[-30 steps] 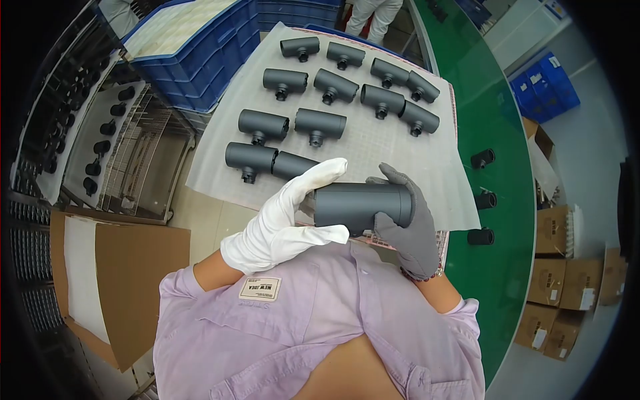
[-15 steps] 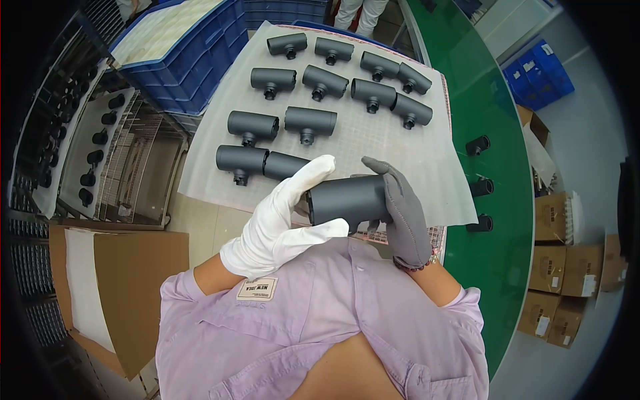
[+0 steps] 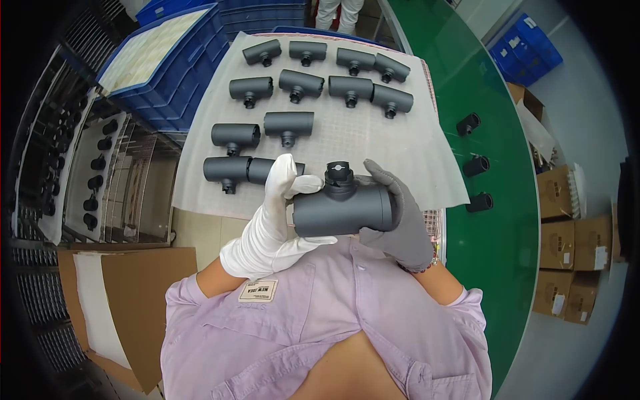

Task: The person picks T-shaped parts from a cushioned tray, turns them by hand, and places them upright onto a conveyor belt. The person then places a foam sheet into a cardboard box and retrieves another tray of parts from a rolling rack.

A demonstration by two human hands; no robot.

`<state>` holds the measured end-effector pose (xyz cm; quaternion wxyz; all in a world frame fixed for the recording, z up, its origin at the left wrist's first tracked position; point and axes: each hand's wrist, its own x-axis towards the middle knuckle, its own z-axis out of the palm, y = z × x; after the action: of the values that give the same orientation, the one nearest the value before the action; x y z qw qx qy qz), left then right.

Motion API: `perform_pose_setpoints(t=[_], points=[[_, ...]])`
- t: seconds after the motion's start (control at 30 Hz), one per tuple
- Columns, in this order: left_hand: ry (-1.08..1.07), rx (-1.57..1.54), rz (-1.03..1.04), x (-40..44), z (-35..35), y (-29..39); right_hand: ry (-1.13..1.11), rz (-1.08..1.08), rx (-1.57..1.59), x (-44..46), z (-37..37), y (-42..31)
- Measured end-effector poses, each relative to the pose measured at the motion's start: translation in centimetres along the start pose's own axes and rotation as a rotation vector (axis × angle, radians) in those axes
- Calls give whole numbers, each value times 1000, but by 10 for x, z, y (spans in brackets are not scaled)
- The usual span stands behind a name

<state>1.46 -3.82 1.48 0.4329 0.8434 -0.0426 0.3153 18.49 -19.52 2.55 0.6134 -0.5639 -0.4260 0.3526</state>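
Note:
A dark grey cylindrical housing (image 3: 343, 212) lies level between my two hands, its short black-ended neck pointing up and away from me. My left hand (image 3: 273, 223), in a white glove, grips its left end, with fingers above and below. Around the right end, my right hand (image 3: 408, 230) in a grey glove is closed. Beyond them, several similar housings (image 3: 235, 135) lie in rows on a white foam sheet (image 3: 373, 150). One housing (image 3: 267, 171) is partly hidden behind my left hand.
Three dark cylinders (image 3: 476, 166) stand on the green surface (image 3: 440, 87) at the right. Wire racks with similar parts (image 3: 95, 182), a blue crate (image 3: 170, 87) and an open cardboard box (image 3: 143, 300) are at the left. Cartons (image 3: 557, 243) are stacked far right. Another person's white-clad legs (image 3: 339, 15) show at the back.
The housing has been turned between my hands, so its neck now shows on top. My left fingers have shifted higher, and my right hand has moved slightly round the end.

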Motion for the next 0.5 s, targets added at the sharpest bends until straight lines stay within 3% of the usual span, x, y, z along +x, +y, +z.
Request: perform_pose_setpoints(t=[0.17, 0.23, 0.33, 0.37, 0.43, 0.5], points=[[-55, -120, -79, 7, 20, 3, 61, 25, -82, -19, -17, -4], [-72, -138, -40, 20, 27, 8, 97, -114, -186, -30, -32, 0], [93, -87, -211, 23, 33, 14, 542, -238, -362, -60, -83, -18], [144, -102, -309, 22, 33, 15, 846, -325, -213, -66, -100, -19], [233, -106, -393, 16, 34, 5, 1153, -486, -75, -94, -163, -17], [295, -209, -489, 10, 35, 0, 1470, -405, -206, -135, -229, 8]])
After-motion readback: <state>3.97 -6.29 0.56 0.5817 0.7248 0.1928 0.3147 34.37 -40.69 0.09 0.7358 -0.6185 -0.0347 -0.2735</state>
